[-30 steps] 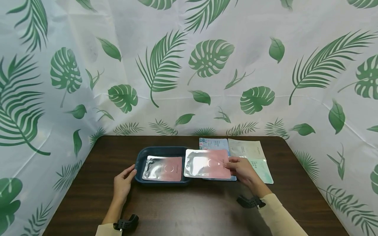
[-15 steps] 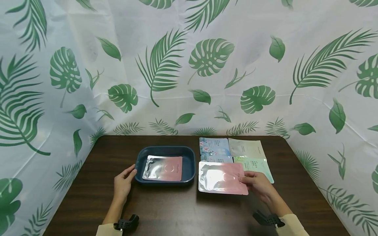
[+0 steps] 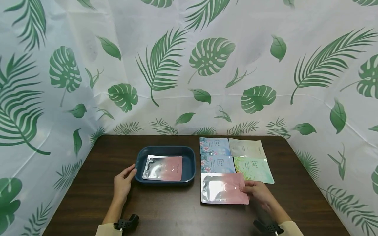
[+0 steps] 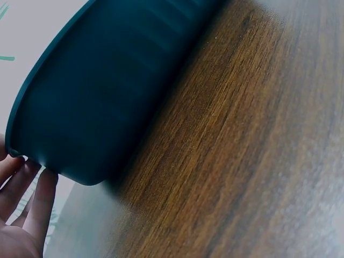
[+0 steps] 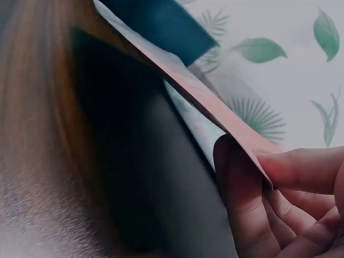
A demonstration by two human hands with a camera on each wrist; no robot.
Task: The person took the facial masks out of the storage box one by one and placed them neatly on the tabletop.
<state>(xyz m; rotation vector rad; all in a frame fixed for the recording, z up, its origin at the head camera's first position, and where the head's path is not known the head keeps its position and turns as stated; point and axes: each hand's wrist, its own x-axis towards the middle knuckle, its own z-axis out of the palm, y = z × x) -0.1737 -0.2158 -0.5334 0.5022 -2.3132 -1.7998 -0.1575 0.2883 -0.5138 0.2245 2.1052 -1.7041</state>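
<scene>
My right hand pinches the right edge of a pink-and-silver sheet mask packet between thumb and fingers. In the right wrist view the packet is tilted, with its pinched end lifted above the table. Another pink-and-silver packet lies flat inside a dark blue tray. At the tray's left end, the fingertips of my left hand touch the outside near the rim. Seen from the left wrist, those fingers reach up to the tray's end wall.
Behind the held packet lie two blue floral packets, a cream packet and a green packet, edge to edge. A brown wooden table carries everything. A leaf-print cloth hangs behind it.
My right hand has carried the pink-and-silver packet from over the tray's right end to the right and toward me, in front of the blue packets. My left hand and the tray stay put.
</scene>
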